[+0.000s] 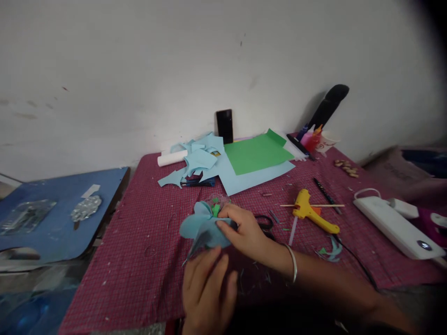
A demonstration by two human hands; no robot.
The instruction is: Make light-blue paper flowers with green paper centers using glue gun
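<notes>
A light blue paper flower (195, 226) with rounded petals is held just above the front middle of the table. My right hand (248, 235), a bangle on its wrist, pinches a petal between thumb and fingers. Below it, my left hand (207, 291) has its fingers stretched out and a little apart, near the lowest petal; whether it touches the paper is unclear. Small green paper bits (215, 209) show behind the flower. Black scissors (266, 223) lie partly hidden behind my right hand.
Right of my hands lie a yellow glue gun (303, 204) with a cord, a wooden stick (328, 205), a pen (323, 190) and a white power strip (394, 225). Behind are green paper (258, 153), blue paper scraps (200, 160), a white roll (172, 158) and a phone (224, 125) against the wall.
</notes>
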